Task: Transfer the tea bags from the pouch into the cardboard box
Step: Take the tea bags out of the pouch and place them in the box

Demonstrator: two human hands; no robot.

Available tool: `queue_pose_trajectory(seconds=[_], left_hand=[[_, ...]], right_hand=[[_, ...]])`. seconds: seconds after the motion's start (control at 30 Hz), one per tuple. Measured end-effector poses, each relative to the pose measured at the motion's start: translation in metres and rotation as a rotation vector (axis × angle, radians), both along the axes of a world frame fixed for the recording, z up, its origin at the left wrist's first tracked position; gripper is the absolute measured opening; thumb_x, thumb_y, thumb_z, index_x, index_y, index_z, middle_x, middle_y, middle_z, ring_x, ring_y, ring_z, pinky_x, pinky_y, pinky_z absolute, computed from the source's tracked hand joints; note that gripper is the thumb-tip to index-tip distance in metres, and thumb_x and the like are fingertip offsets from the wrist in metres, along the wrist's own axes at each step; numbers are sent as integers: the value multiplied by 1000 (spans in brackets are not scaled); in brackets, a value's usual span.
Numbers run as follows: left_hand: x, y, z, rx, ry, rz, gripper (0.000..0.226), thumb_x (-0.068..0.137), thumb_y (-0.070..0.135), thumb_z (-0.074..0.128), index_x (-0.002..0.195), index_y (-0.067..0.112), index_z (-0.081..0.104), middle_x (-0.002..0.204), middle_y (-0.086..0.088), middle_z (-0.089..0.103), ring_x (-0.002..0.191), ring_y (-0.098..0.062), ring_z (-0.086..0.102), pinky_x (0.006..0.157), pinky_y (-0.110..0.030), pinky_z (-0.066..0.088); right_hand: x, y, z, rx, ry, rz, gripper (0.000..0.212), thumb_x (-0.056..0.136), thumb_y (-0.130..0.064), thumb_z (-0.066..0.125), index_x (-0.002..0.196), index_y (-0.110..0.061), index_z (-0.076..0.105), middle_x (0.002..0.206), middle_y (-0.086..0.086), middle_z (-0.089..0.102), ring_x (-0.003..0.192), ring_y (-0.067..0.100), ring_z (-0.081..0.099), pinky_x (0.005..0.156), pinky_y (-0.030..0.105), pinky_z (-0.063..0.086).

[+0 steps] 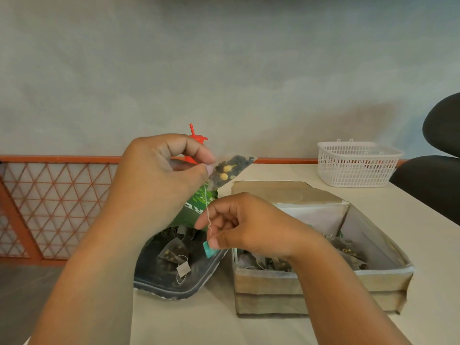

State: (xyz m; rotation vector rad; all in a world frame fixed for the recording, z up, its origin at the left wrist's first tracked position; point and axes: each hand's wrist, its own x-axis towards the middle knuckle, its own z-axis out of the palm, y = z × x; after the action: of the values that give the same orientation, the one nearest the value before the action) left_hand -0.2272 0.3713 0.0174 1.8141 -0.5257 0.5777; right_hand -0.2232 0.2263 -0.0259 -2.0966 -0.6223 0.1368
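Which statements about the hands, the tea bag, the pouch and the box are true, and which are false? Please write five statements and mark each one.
1. The left hand pinches a tea bag in the air. True.
2. The right hand holds the teal tag at the end of that bag's string. True.
3. The cardboard box is empty. False: tea bags already lie in it.
4. The pouch is sealed. False: it lies open, and more bags show inside.
5. The white basket stands to the left of the pouch. False: it stands at the far right of the table, behind the box.
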Motion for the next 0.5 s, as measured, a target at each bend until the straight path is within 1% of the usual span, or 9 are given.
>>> queue_pose_trajectory(seconds=[0.07, 0.17, 0.27, 0.33, 0.4, 0.43, 0.5], left_hand=[[1, 1, 0, -3, -4, 4, 25, 74, 2, 71, 63, 24, 65, 57, 17, 66, 49, 3, 56, 52, -7, 44], [6, 4, 0, 5, 3, 38, 27, 74, 2, 71, 61, 25, 64, 56, 17, 65, 49, 2, 57, 51, -7, 43], [10, 5, -3, 37, 4, 97, 25, 73, 6, 73, 60, 26, 64, 59, 16, 65, 51, -1, 57, 50, -8, 44], [13, 5, -5, 67, 9, 128, 23, 73, 9, 74, 65, 28, 65, 59, 17, 65, 49, -2, 56, 50, -11, 45], [14, 3, -8, 101, 12, 144, 25, 73, 10, 74, 67, 33, 65, 57, 19, 63, 48, -3, 54, 53, -18, 43], [15, 2, -9, 118, 14, 139, 24, 73, 10, 74, 65, 31, 65, 58, 18, 64, 49, -5, 56, 55, -19, 42], [13, -2, -9, 158, 16, 118, 25, 72, 9, 75, 59, 28, 64, 60, 13, 65, 49, -4, 57, 53, -14, 41]], right_hand=[[0, -2, 1, -18, -2, -12, 23, 79, 3, 65, 95, -13, 66, 69, -9, 61, 58, -5, 52, 64, 15, 44], [-4, -10, 8, 11, -38, -65, 30, 77, 4, 67, 88, -23, 64, 71, -6, 61, 61, 0, 54, 64, 16, 45], [-11, -22, 18, 128, -83, -137, 30, 75, 6, 69, 84, -21, 62, 69, -5, 62, 63, 3, 57, 63, 16, 46], [-16, -29, 25, 190, -139, -170, 27, 73, 8, 70, 79, -17, 62, 66, -5, 61, 62, 3, 57, 63, 16, 48], [-22, -32, 30, 212, -195, -186, 23, 71, 7, 72, 74, -15, 65, 65, -6, 62, 62, 2, 56, 62, 14, 49], [-24, -32, 33, 213, -214, -190, 21, 70, 6, 73, 72, -15, 67, 64, -6, 63, 61, 2, 55, 61, 13, 48], [-29, -31, 37, 193, -247, -192, 20, 71, 3, 73, 67, -16, 69, 62, -6, 64, 58, 0, 53, 59, 11, 45]])
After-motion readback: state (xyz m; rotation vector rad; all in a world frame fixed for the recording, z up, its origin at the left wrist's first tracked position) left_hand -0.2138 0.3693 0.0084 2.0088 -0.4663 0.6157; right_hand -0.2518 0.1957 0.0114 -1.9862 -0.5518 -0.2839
